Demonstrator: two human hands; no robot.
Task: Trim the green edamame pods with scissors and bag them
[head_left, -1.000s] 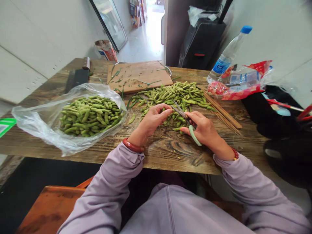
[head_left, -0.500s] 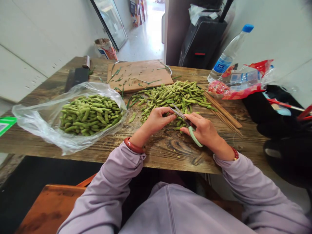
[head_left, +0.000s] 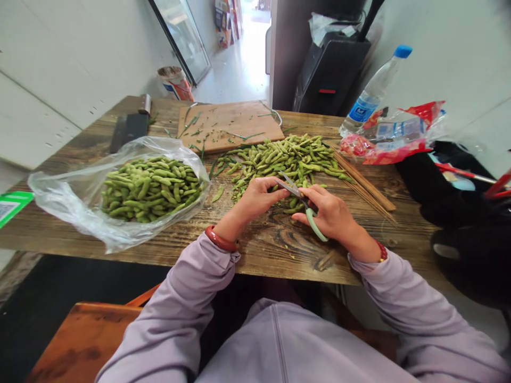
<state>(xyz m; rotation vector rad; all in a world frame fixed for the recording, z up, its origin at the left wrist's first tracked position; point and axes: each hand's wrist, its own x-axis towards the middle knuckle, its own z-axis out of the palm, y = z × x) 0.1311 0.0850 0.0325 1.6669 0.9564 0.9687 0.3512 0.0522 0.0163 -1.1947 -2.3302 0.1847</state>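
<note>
My right hand is closed round the green handles of a pair of scissors, whose blades are parted and point up and left. The blade tips reach the fingers of my left hand, which are pinched together; whatever lies between them is mostly hidden, too small to name. Both hands are just in front of a loose heap of green soybean pods on the wooden table. To the left, a clear plastic bag lies spread wide, with many more pods in it.
Behind the heap lies a wooden cutting board with green scraps; a cleaver is left of it. Bamboo sticks lie right of the heap. A water bottle and a red-and-clear plastic package stand at the back right.
The scissors and my right hand have shifted very slightly left, with the blades still parted at my left fingertips. My left hand keeps its pinch, and the view has tilted a little.
</note>
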